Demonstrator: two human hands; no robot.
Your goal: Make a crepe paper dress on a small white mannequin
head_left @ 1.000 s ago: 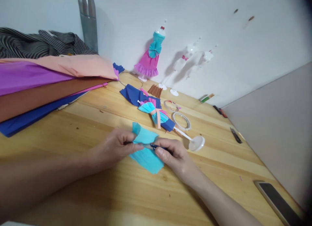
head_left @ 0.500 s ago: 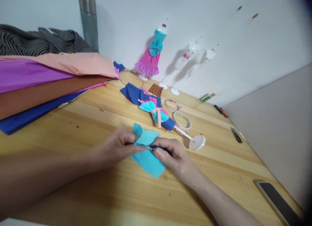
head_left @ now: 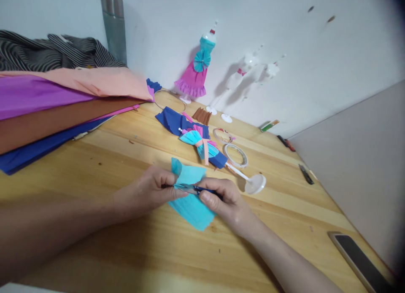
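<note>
My left hand [head_left: 148, 192] pinches a piece of turquoise crepe paper [head_left: 190, 206] at its left edge, just above the wooden table [head_left: 126, 251]. My right hand [head_left: 221, 200] is closed round small dark-handled scissors [head_left: 202, 190] whose blades lie across the paper between my two hands. Just behind the paper lies a doll mannequin [head_left: 202, 147] on its side, dressed in blue, turquoise and pink paper, with its white round base [head_left: 255, 184] to the right.
Sheets of coloured crepe paper [head_left: 57, 111] are stacked at the left, with striped cloth and a metal flask [head_left: 113, 23] behind. A dressed mannequin [head_left: 198, 69] and bare white ones [head_left: 249, 71] stand by the wall. Tape rolls [head_left: 236, 156] and a phone [head_left: 357, 259] lie at the right.
The turquoise paper has shifted slightly between my hands, its upper flap standing a little higher. Both hands stay in nearly the same place.
</note>
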